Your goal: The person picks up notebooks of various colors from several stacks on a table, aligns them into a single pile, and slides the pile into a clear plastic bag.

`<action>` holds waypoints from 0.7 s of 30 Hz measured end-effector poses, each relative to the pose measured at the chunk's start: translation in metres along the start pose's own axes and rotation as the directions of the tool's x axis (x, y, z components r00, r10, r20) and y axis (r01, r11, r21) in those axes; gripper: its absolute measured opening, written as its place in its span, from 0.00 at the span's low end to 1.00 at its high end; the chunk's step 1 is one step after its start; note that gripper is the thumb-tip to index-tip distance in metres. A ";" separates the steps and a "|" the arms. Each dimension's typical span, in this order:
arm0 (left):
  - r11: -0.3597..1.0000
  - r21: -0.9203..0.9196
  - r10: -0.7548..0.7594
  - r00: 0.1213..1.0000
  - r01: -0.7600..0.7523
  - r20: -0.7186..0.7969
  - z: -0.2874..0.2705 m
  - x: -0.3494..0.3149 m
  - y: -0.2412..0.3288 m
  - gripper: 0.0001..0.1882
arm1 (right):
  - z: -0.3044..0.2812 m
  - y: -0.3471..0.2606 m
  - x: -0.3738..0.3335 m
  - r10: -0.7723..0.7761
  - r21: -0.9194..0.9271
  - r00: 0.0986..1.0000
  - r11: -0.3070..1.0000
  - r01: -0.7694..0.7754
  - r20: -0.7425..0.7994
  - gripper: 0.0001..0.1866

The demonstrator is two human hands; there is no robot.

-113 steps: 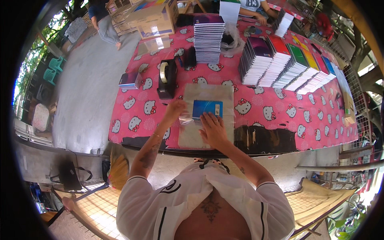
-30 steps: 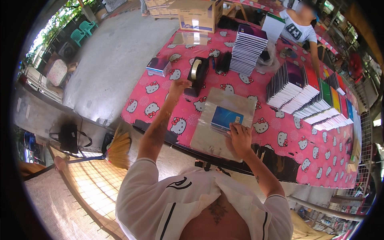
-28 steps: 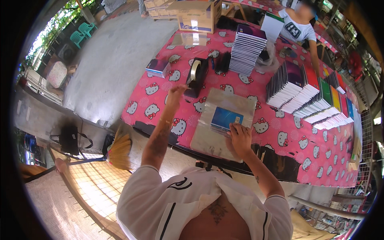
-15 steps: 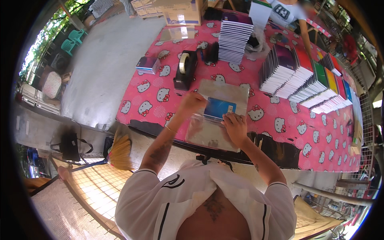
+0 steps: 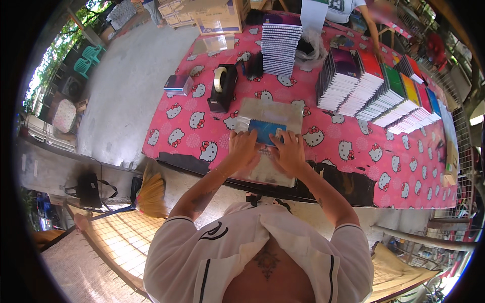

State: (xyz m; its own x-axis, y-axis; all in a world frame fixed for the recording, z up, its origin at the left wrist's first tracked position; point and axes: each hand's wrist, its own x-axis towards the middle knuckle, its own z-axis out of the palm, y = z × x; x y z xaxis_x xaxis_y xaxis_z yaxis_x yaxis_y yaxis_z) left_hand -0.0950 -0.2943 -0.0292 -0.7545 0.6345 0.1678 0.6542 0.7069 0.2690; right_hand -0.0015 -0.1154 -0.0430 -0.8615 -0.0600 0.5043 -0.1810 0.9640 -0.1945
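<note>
A small blue spiral notebook (image 5: 267, 132) lies on a stack of clear plastic sheets (image 5: 275, 108) near the table's front edge. My left hand (image 5: 243, 146) has its fingers bent over the notebook's lower left corner. On the other side, my right hand (image 5: 289, 150) grips the lower right corner, its fingers curled over the cover. Beyond my left hand stands a black tape dispenser (image 5: 222, 88) with a roll of clear tape (image 5: 220, 80).
A pink cartoon-print cloth (image 5: 197, 118) covers the table. Notebooks stand in a tall stack (image 5: 281, 50) and colourful rows (image 5: 374, 88) at the right. A small notebook pile (image 5: 178, 85) lies left. A co-worker's arm (image 5: 373, 30) reaches in at the far right.
My left hand has come down from the notebook's upper left to its lower left corner. The right hand stays at the lower right. The whole view has shifted slightly.
</note>
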 end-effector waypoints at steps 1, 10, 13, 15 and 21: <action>0.998 0.016 0.054 0.997 -0.053 -0.060 -0.001 -0.007 0.002 0.16 | 0.011 0.012 0.009 0.000 0.017 1.000 1.000 0.001 -0.029 0.23; 0.720 -0.679 -0.066 0.960 -0.142 -0.272 -0.008 -0.002 0.004 0.18 | -0.018 0.119 0.089 0.091 0.488 0.529 0.280 -0.827 0.844 0.45; 0.736 -0.620 -0.220 0.962 0.272 0.160 0.002 0.007 -0.018 0.20 | -0.038 0.102 0.077 0.104 0.466 0.498 0.230 -0.854 0.861 0.42; 0.621 -0.779 -0.200 0.978 0.085 -0.053 0.020 0.011 -0.027 0.19 | -0.050 0.079 0.066 0.198 0.613 0.754 0.473 -0.633 0.626 0.36; 0.788 -0.527 -0.483 0.850 0.317 -0.212 -0.031 0.087 -0.168 0.20 | -0.092 0.024 0.069 -0.209 0.269 0.974 0.947 0.177 0.093 0.19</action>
State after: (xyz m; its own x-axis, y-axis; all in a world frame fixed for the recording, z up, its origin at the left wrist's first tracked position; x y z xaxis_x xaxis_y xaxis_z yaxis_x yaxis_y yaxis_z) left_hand -0.2718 -0.3675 -0.0306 -0.9680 0.1315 0.2136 0.2495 0.5934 0.7653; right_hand -0.0219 -0.0729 0.0649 -0.8450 -0.2837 0.4533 -0.4518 0.8322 -0.3214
